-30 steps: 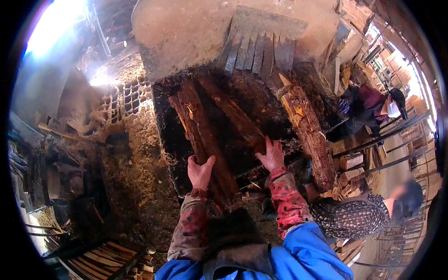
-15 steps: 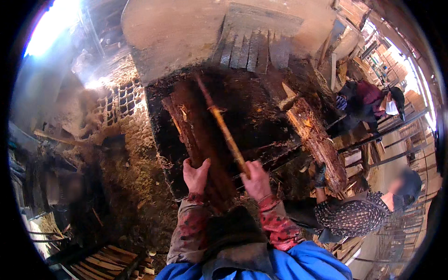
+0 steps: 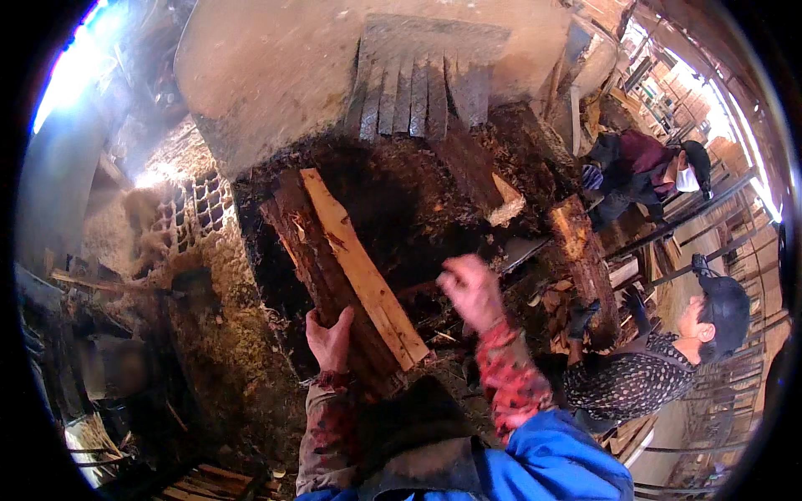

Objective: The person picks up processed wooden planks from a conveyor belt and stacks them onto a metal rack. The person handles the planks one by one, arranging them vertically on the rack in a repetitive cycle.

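A pale sawn board (image 3: 365, 271) lies flat against the right side of a long bark-covered slab (image 3: 302, 224) on the dark, littered work table (image 3: 393, 200). My left hand (image 3: 328, 341) is at the slab's near left edge, with the edge between thumb and fingers. Raised to the right of the board, my right hand (image 3: 474, 294) holds nothing; its bent fingers are apart and slightly blurred. The board's near end lies between my two hands.
Upright metal strips (image 3: 413, 96) hang from a large tan panel (image 3: 276, 75) at the table's far side. Another wood piece (image 3: 472, 171) lies there. To the right, a co-worker in a spotted top (image 3: 631, 380) handles a log (image 3: 585, 267). Another masked person (image 3: 643, 171) is farther back.
The board in my right hand has been laid down beside the slab and let go. My right hand has lifted. The co-worker's log has moved right, and a wood piece now shows near the strips.
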### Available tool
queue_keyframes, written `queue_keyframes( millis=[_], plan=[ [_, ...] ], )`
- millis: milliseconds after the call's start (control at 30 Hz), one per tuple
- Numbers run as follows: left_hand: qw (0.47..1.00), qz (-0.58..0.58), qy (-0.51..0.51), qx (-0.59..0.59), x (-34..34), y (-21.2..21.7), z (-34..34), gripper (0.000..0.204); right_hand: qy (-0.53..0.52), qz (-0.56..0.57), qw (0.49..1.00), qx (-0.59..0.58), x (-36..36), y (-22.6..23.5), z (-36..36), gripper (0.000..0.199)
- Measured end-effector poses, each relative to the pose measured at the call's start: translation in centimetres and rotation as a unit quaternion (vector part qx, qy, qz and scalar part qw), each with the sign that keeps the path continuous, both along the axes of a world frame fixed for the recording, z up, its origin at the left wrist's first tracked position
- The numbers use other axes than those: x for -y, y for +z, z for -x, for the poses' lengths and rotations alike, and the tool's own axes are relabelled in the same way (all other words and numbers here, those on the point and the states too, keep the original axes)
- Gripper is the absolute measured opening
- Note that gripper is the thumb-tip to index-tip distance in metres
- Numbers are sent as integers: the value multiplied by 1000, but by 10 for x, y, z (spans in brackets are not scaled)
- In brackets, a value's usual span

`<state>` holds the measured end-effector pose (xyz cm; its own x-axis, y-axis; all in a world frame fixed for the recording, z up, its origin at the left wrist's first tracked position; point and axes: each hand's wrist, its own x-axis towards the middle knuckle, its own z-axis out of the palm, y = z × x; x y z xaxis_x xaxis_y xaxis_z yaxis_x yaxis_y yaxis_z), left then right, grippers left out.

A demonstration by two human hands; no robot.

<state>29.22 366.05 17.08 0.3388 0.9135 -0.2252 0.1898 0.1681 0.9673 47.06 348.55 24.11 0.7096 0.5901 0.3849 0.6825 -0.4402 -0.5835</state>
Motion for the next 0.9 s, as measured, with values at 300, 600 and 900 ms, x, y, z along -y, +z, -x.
queue_keyframes(
  millis=[300, 600, 900],
  plan=[
    [995, 29, 4, 94, -2, -24, 4, 42, -185, 307, 931, -75, 37, 22, -186, 89],
    [997, 36, 4, 62, -2, -10, 4, 40, -218, 365, 905, -21, 82, 17, -190, 121],
    [996, 46, -11, 73, -3, -28, 2, 38, -111, 102, 978, -144, 91, 3, -72, 88]
  ],
)
